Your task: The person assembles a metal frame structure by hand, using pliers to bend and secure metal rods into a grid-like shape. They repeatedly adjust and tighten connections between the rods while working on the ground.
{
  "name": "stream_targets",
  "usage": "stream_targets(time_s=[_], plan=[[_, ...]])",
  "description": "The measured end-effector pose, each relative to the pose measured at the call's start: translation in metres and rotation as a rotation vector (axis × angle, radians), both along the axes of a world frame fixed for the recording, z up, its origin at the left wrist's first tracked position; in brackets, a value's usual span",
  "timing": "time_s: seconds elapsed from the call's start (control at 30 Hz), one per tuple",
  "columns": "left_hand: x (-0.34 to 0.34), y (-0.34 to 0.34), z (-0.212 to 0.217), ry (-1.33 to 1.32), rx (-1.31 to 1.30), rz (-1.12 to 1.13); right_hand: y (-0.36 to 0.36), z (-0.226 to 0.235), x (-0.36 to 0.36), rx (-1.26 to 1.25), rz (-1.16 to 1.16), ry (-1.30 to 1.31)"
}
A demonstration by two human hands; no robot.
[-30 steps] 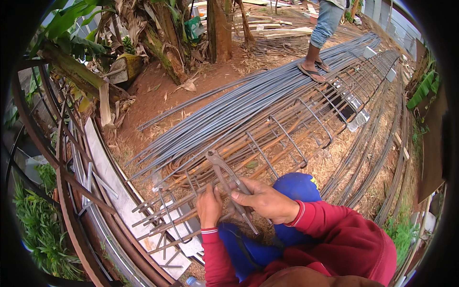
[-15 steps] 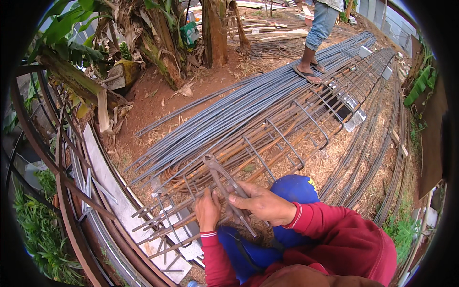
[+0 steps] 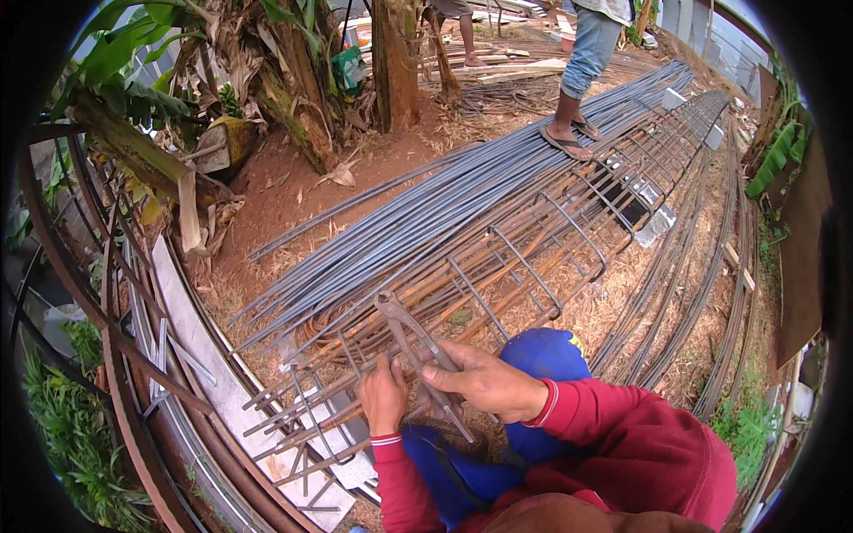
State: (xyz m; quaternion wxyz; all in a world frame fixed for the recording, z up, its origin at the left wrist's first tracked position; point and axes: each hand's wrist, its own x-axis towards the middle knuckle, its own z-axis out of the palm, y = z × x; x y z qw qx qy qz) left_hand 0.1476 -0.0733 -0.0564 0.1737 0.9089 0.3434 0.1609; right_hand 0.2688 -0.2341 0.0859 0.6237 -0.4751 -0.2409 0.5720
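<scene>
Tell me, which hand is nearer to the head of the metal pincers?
The left. The left hand grips the rebar cage just below the head of the pincers; the right hand holds the handles, farther down.

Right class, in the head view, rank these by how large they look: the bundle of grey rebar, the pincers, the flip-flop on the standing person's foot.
1. Bundle of grey rebar, by far the largest.
2. Pincers in the right hand.
3. Flip-flop, smallest; it lies farther from the camera, so its true size against the pincers is unsure.
</scene>
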Motion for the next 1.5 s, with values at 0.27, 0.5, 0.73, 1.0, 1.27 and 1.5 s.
stream_targets(time_s=[0.27, 0.5, 0.73, 1.0, 1.27, 1.5], plan=[[0.0003, -0.0019, 0.0018, -0.002, -0.01, 0.009, -0.0008, 0.0008, 0.0017, -0.006, 0.045, -0.037], [-0.0001, -0.0012, 0.0, -0.007, -0.009, 0.005, -0.0001, 0.0047, -0.0018, -0.012, 0.004, -0.003], [-0.0018, -0.0008, -0.0031, 0.009, -0.004, 0.013, -0.0001, 0.0049, -0.0023, -0.002, 0.021, -0.004], [-0.002, 0.0007, -0.0005, -0.008, -0.018, -0.014, 0.0002, 0.0046, -0.0044, -0.006, 0.013, 0.027], [-0.0012, 0.0003, -0.0034, -0.072, -0.001, -0.02, 0.0013, 0.0016, -0.0055, -0.001, 0.004, 0.025], [-0.0027, 0.0015, -0.0073, -0.09, 0.003, -0.033, 0.001, -0.0001, -0.0051, -0.007, 0.01, 0.047]])
